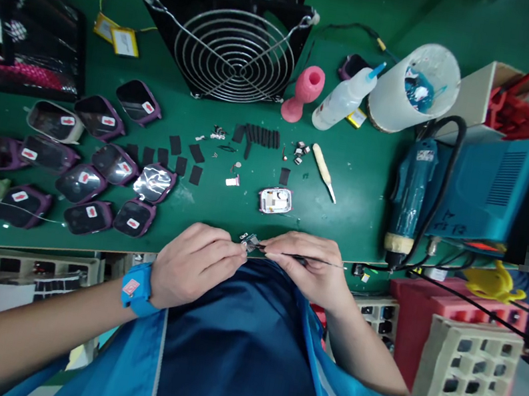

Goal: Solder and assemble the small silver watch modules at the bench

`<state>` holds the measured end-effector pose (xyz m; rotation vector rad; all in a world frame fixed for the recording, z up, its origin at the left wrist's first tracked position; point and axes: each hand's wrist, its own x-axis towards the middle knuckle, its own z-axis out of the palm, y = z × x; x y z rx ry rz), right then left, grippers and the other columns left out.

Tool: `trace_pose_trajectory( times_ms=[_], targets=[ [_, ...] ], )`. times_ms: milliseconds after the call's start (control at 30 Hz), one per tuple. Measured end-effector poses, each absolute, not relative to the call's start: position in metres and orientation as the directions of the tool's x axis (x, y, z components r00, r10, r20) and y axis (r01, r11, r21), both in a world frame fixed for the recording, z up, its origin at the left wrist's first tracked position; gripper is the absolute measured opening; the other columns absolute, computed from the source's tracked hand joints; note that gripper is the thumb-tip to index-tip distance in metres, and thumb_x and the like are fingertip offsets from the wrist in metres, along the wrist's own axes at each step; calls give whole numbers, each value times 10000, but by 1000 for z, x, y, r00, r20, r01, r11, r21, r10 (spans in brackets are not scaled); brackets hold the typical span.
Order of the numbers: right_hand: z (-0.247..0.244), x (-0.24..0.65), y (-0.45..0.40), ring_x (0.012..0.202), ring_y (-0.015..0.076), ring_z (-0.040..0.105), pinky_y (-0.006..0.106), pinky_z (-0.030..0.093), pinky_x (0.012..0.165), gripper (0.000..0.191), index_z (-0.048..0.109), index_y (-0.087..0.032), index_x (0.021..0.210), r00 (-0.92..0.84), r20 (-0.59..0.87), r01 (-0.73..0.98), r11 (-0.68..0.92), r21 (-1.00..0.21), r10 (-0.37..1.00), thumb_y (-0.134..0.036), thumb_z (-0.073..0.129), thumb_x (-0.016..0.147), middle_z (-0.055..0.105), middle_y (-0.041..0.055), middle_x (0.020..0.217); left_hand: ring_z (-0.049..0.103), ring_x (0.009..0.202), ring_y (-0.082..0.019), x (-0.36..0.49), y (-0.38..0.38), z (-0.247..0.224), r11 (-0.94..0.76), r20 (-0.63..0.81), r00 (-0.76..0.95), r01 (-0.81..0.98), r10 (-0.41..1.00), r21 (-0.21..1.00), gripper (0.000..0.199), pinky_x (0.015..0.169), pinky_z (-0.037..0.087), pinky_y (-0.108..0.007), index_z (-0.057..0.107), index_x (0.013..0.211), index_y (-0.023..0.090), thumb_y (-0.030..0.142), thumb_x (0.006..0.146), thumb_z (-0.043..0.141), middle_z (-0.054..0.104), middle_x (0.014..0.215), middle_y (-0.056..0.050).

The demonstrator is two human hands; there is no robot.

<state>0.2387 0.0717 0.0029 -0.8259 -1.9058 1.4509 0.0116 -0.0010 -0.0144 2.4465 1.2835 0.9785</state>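
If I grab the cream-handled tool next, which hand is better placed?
Probably your right hand: it's nearer the cream-handled tool, though it holds a thin dark tool. Your left hand is farther off, fingers at a small part.

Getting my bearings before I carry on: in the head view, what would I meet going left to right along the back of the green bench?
Black package → flat yellow packs → fan → pink stand → squeeze bottle → white tub → box of red pieces.
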Motion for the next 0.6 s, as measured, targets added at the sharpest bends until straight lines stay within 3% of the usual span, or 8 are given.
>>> trace_pose_trajectory(
  times_ms=[333, 600],
  targets=[
    [1, 239, 67, 897, 213, 799, 339, 658, 810, 149, 772, -169, 1021, -634, 180, 120, 326, -938, 752, -82, 678, 945, 824, 86, 932, 635, 851, -188, 13, -1, -10, -557, 403, 396, 688, 825, 465, 61, 721, 458, -344, 669, 955, 180, 124, 968, 648, 772, 915, -7],
    [-10, 247, 52, 1087, 230, 764, 390, 653, 905, 242, 723, -166, 1174, -666, 301, 76, 463, -883, 682, -74, 609, 982, 795, 137, 1134, 665, 828, -181, 12, -2, -15, -598, 472, 400, 688, 785, 411, 75, 710, 482, -342, 671, 978, 180, 124, 936, 697, 785, 935, -14]
  ],
)
